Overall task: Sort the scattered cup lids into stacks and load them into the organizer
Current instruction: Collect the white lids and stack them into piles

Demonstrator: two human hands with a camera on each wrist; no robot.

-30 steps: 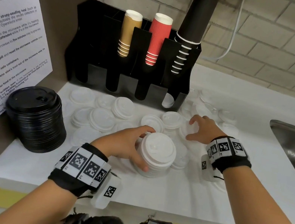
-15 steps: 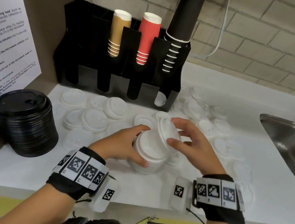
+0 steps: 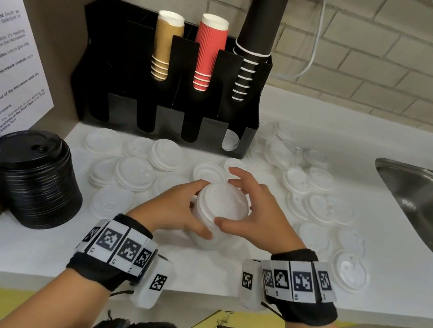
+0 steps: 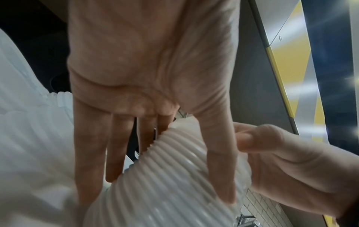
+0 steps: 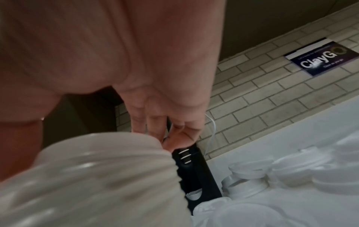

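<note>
The stack of white lids (image 3: 217,216), thin ribbed plastic discs forming a short round column, stands on the white counter (image 3: 219,274) near its front edge, and the left hand (image 3: 172,208) curls around its left side while the right hand (image 3: 255,217) touches its top and right side with spread, slightly bent fingers. Around it lie many loose white lids (image 3: 317,207), too pale to count well, leaving little free room. At far stands the black organizer (image 3: 159,119) with three cup columns, and one stack of black lids (image 3: 33,178) is at left.
</note>
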